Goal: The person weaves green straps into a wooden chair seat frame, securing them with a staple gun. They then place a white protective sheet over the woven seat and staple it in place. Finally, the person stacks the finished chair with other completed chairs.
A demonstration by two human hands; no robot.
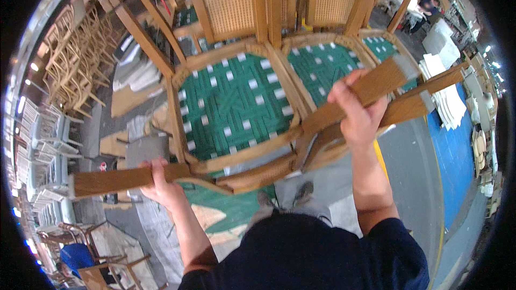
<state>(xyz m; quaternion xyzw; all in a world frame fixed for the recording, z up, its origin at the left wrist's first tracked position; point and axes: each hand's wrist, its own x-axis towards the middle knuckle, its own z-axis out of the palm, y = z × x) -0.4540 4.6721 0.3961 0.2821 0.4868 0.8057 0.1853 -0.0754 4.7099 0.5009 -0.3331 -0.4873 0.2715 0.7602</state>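
Observation:
In front of me is a wooden chair frame [244,167] whose seat is strung with green webbing [236,107] dotted with white patches. My left hand [164,189] is closed around one of its brown legs [110,180], which points out to the left. On the other side, my right hand [360,115] wraps round a thick leg [384,81] with a pale grey tip. Just below that hand, a second leg [406,108] runs alongside. Beyond it, another chair frame with green webbing [322,67] adjoins at the right.
Cane panels [228,11] in wooden frames stand at the far side. Stacked wooden chairs [75,48] and white chairs [48,150] line the left. Right of me lie a blue mat [454,156] and white sheets [443,94]. Another person [426,8] is at the far right.

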